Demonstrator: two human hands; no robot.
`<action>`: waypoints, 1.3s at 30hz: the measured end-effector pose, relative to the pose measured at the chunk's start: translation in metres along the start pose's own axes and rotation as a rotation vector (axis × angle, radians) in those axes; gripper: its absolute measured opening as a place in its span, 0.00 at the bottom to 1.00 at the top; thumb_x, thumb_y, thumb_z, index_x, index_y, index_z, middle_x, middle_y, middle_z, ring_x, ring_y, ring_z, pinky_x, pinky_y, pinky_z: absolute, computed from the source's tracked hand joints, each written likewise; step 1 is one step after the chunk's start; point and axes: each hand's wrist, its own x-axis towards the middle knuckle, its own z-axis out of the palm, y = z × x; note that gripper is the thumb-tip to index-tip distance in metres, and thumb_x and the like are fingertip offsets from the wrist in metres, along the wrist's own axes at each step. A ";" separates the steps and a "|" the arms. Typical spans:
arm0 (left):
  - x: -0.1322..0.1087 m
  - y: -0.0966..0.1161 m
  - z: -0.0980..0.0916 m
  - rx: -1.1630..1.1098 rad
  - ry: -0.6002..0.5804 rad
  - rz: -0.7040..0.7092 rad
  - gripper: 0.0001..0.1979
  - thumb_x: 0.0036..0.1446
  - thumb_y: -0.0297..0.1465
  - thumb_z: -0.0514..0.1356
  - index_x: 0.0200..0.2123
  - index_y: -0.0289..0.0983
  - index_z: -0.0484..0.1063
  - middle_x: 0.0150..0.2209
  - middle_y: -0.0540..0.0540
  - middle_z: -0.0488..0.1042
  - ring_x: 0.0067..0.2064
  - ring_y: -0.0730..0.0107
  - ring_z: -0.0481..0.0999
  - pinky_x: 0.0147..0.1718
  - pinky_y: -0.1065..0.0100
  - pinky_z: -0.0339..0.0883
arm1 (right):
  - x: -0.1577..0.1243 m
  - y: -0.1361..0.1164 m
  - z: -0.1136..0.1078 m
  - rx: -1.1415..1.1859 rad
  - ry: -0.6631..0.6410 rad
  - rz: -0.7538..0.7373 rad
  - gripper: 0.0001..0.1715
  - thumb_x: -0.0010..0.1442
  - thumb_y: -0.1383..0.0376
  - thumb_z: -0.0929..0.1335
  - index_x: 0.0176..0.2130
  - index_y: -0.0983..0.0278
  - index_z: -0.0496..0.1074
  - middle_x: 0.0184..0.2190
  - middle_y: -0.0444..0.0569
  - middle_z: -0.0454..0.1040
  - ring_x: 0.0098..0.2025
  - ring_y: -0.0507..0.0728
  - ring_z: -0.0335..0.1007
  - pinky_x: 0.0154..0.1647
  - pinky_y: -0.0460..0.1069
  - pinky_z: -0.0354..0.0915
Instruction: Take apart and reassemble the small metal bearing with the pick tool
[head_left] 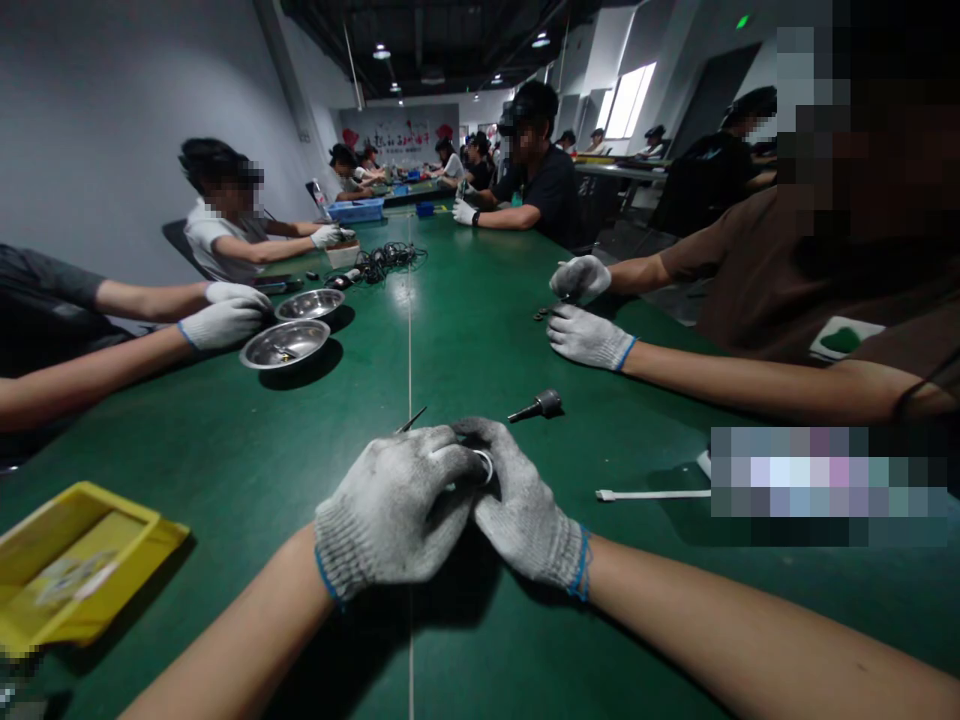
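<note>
My left hand [394,505] and my right hand [529,510], both in white knit gloves with blue cuffs, meet over the table. Between their fingers sits a small round part with a shiny pale rim [488,466]; the gloves cover most of it. The right fingers curl around its far side, and the left thumb and fingers press in from the left. A thin dark pointed object [412,418] shows just behind my left hand. Beyond my right hand lies a dark metal piece [541,405] with a thick round head and a narrow shaft.
A yellow bin [154,530] stands at left. Two metal bowls [259,352] sit near a co-worker's gloved hands [229,318]. Another co-worker's gloved hands [589,335] work at right. A white cable [652,495] lies at right; tangled black cables [390,262] lie farther back.
</note>
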 end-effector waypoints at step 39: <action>-0.013 -0.017 0.056 -0.701 0.445 -0.796 0.09 0.61 0.36 0.62 0.34 0.36 0.74 0.26 0.50 0.72 0.28 0.70 0.69 0.31 0.69 0.65 | 0.004 0.000 -0.004 -0.026 0.152 0.109 0.05 0.64 0.63 0.70 0.42 0.59 0.72 0.35 0.46 0.80 0.36 0.56 0.78 0.40 0.49 0.74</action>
